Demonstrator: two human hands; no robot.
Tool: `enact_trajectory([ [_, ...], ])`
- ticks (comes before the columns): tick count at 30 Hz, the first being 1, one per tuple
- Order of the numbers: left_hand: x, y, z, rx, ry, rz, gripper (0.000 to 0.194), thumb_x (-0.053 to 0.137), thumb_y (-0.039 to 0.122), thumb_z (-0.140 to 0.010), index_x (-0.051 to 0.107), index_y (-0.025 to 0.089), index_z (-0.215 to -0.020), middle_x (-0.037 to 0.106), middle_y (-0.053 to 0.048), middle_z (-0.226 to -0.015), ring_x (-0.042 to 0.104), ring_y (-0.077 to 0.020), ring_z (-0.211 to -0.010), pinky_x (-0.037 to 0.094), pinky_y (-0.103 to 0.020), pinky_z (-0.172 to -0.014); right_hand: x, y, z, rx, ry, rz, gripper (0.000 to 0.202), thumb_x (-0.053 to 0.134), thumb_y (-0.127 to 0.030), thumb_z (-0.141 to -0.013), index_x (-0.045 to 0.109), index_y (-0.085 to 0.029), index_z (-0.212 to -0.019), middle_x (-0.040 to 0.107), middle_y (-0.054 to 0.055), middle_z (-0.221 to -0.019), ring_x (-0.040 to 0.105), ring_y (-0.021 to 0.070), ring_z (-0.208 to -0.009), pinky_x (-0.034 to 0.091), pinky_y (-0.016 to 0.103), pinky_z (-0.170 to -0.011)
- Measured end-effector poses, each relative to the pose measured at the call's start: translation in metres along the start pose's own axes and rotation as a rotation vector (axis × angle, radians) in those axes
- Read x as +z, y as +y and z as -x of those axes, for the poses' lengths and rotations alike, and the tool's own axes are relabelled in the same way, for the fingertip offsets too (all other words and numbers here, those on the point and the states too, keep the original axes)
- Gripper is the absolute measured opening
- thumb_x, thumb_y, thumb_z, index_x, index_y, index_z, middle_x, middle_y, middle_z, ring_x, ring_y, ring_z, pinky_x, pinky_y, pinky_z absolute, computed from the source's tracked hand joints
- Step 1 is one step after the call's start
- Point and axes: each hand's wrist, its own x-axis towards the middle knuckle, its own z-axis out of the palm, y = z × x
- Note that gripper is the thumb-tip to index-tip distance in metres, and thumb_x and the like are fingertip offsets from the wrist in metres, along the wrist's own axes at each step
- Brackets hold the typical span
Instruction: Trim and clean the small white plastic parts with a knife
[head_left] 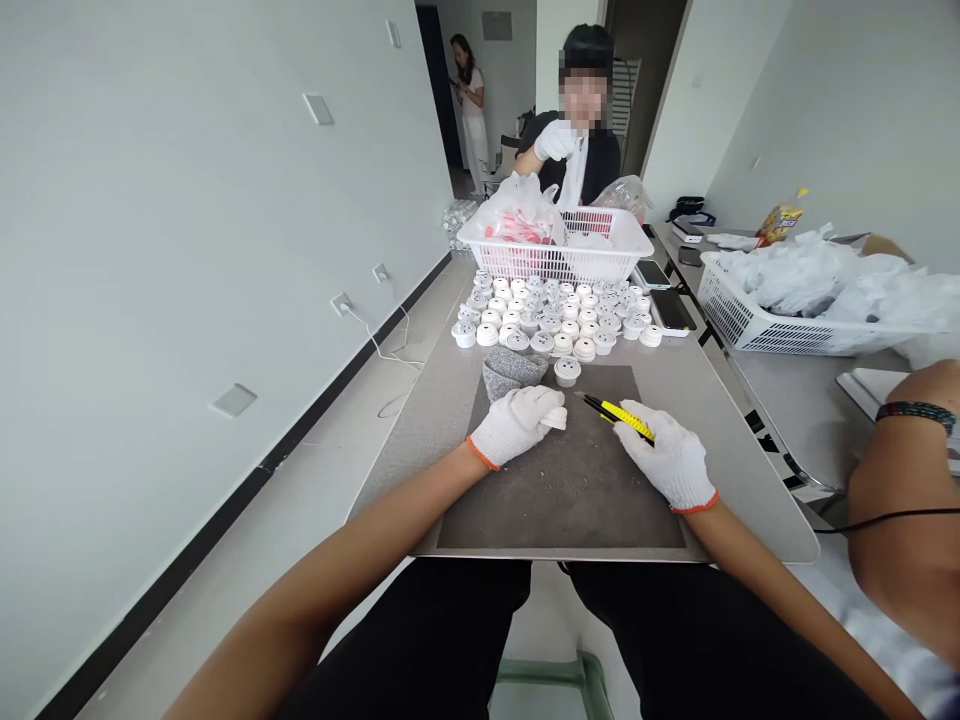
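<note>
My left hand (517,425), in a white knit glove with an orange cuff, is closed around a small round white plastic part (555,417). In my gloved right hand (671,455) is a yellow and black utility knife (628,421), its tip pointing left toward the held part. Both hands are over a dark grey mat (562,490). Just beyond the left hand lies a folded grey cloth (514,372). One more white part (568,372) stands alone beside the cloth. Small pale shavings are scattered on the mat.
Rows of similar white parts (551,325) fill the table's far half. Behind them stands a white basket (555,262) with bagged pieces. A co-worker (540,135) in white gloves sits opposite. Phones (673,309) lie at the right edge. Another person's arm (911,500) is close on the right.
</note>
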Motion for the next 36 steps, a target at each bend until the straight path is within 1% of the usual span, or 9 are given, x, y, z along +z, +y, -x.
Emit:
enact_trajectory([
  [8, 0.005, -0.006, -0.001, 0.081, 0.018, -0.007, 0.050, 0.048, 0.015, -0.095, 0.058, 0.035, -0.140, 0.057, -0.002, -0.147, 0.065, -0.0191, -0.120, 0.057, -0.029, -0.091, 0.006, -0.008, -0.001, 0.097, -0.017, -0.076, 0.041, 0.061, -0.045, -0.092, 0.068, -0.035, -0.131, 0.070, -0.002, -0.125, 0.071, 0.0230, -0.101, 0.057, 0.036, -0.089],
  [11, 0.002, -0.001, -0.001, 0.053, 0.000, -0.017, 0.045, 0.049, 0.022, -0.096, 0.062, 0.035, -0.137, 0.058, -0.002, -0.147, 0.068, -0.0208, -0.113, 0.058, -0.033, -0.088, -0.011, 0.002, -0.001, 0.085, 0.019, -0.140, 0.042, 0.061, -0.050, -0.089, 0.071, -0.030, -0.125, 0.073, 0.001, -0.112, 0.071, 0.0225, -0.095, 0.057, 0.033, -0.083],
  [13, 0.000, 0.003, 0.000, 0.024, 0.020, -0.009, 0.043, 0.050, 0.029, -0.096, 0.062, 0.032, -0.137, 0.059, -0.004, -0.145, 0.069, -0.0222, -0.109, 0.058, -0.036, -0.089, -0.051, 0.035, -0.008, 0.086, 0.047, -0.148, 0.048, 0.056, -0.056, -0.090, 0.072, -0.027, -0.124, 0.075, 0.004, -0.097, 0.070, 0.0229, -0.089, 0.056, 0.033, -0.078],
  [18, -0.001, 0.005, 0.002, 0.012, 0.026, 0.011, 0.054, 0.059, 0.048, -0.092, 0.057, 0.026, -0.141, 0.063, -0.009, -0.137, 0.066, -0.0276, -0.116, 0.054, -0.042, -0.097, -0.204, 0.178, -0.054, 0.359, 0.137, -0.108, 0.075, 0.008, -0.051, -0.094, 0.067, -0.028, -0.133, 0.054, 0.006, -0.052, 0.064, 0.0230, -0.058, 0.050, 0.039, -0.064],
  [20, 0.001, 0.003, 0.001, -0.007, 0.021, 0.009, 0.051, 0.056, 0.051, -0.095, 0.058, 0.027, -0.140, 0.065, -0.008, -0.132, 0.067, -0.0267, -0.111, 0.054, -0.042, -0.096, -0.221, 0.204, -0.063, 0.411, 0.094, -0.109, 0.076, 0.007, -0.052, -0.093, 0.067, -0.029, -0.132, 0.048, 0.004, -0.047, 0.060, 0.0205, -0.051, 0.047, 0.038, -0.062],
  [22, 0.004, 0.001, 0.000, -0.018, 0.015, 0.010, 0.048, 0.056, 0.050, -0.096, 0.059, 0.030, -0.139, 0.066, -0.006, -0.129, 0.069, -0.0249, -0.105, 0.054, -0.040, -0.092, -0.191, 0.186, -0.057, 0.265, 0.003, -0.090, 0.073, 0.012, -0.055, -0.095, 0.069, -0.027, -0.130, 0.062, 0.005, -0.061, 0.067, 0.0218, -0.063, 0.050, 0.039, -0.068],
  [28, 0.007, -0.003, -0.001, 0.003, 0.016, 0.057, 0.053, 0.064, 0.046, -0.092, 0.056, 0.032, -0.142, 0.064, -0.006, -0.130, 0.068, -0.0231, -0.104, 0.055, -0.037, -0.089, -0.020, 0.020, -0.007, -0.056, -0.179, -0.092, 0.045, 0.042, -0.057, -0.094, 0.078, -0.033, -0.107, 0.073, 0.003, -0.082, 0.072, 0.0227, -0.090, 0.050, 0.033, -0.073],
  [31, 0.009, -0.006, -0.001, 0.040, 0.048, 0.113, 0.049, 0.061, 0.045, -0.095, 0.056, 0.031, -0.141, 0.063, -0.006, -0.132, 0.068, -0.0205, -0.105, 0.055, -0.034, -0.087, 0.002, -0.005, -0.001, -0.098, -0.195, -0.106, 0.043, 0.046, -0.056, -0.094, 0.077, -0.032, -0.111, 0.074, 0.002, -0.089, 0.070, 0.0228, -0.096, 0.051, 0.031, -0.076],
  [36, 0.013, -0.009, -0.001, 0.060, 0.073, 0.131, 0.041, 0.050, 0.042, -0.101, 0.056, 0.031, -0.140, 0.065, -0.005, -0.131, 0.067, -0.0185, -0.105, 0.054, -0.032, -0.088, -0.007, 0.010, -0.006, -0.103, -0.173, -0.129, 0.041, 0.054, -0.054, -0.094, 0.072, -0.029, -0.122, 0.073, 0.004, -0.107, 0.068, 0.0259, -0.105, 0.055, 0.035, -0.084],
])
